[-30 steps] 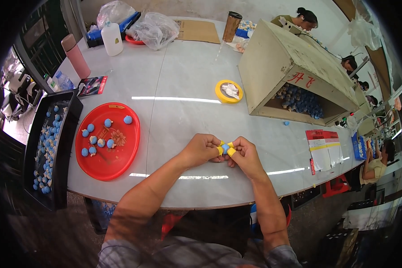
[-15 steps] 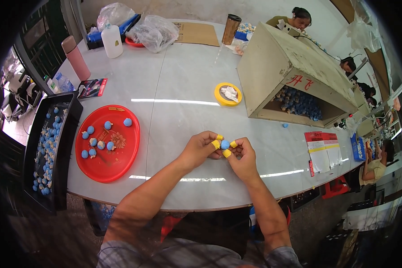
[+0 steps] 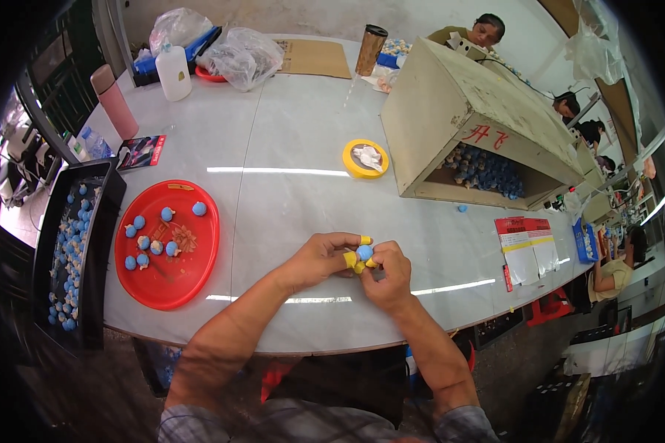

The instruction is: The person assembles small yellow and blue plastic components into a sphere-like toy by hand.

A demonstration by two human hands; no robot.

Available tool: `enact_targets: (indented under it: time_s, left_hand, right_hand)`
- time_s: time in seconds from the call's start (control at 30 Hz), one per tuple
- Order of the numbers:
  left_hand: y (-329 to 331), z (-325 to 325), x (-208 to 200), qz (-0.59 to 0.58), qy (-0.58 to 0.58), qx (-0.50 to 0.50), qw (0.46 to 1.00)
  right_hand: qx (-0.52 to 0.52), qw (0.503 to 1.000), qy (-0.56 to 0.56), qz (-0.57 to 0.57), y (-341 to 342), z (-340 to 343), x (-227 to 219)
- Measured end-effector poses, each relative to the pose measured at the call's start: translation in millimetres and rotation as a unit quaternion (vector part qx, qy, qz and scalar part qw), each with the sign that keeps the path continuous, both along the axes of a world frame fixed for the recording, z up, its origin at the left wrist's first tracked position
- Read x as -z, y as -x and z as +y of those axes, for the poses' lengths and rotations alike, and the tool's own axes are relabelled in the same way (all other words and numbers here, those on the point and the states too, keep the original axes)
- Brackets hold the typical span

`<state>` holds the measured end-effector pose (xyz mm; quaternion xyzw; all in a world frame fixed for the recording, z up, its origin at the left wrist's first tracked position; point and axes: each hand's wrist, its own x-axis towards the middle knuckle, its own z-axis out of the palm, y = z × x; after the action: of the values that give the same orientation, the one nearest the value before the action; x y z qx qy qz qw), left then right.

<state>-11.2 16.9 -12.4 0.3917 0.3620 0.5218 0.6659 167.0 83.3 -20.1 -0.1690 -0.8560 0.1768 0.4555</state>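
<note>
Above the near middle of the table, a small blue ball-shaped piece (image 3: 364, 252) is pinched between my two hands. My left hand (image 3: 319, 260) grips it from the left, yellow wraps on its thumb and fingertip. My right hand (image 3: 389, 279) has its curled fingers against the piece's right and lower side, and its wrapped tips are partly hidden. To the left lies a red round plate (image 3: 159, 289) bearing several blue balls, most with beige bits attached. A long black tray (image 3: 112, 193) beside it holds many more of them.
A beige metal box (image 3: 428, 111) with blue pieces inside stands at the right. Beyond my hands lies a yellow tape roll (image 3: 366, 159). Printed sheets (image 3: 526, 247) are on the right. A pink bottle (image 3: 114, 102) and white bottle (image 3: 174, 72) stand far left; people work beyond.
My right hand has turned and curled its fingers closer around the blue piece. Both hands have moved slightly down and left in view, and the whole view has shifted a little.
</note>
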Motion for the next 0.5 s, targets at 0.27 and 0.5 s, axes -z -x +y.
enact_targets:
  time_s: [0.27,0.5]
  left_hand:
    - [1.5,-0.9,-2.9,0.003,0.002,-0.004,1.0]
    - [-0.1,-1.6,-3.9,0.01,0.003,-0.006,1.0]
  right_hand:
    - [-0.001,1.0,-0.021,0.001,1.1,1.0,0.7]
    - [-0.008,0.998,-0.06,0.004,1.9,1.2,2.0]
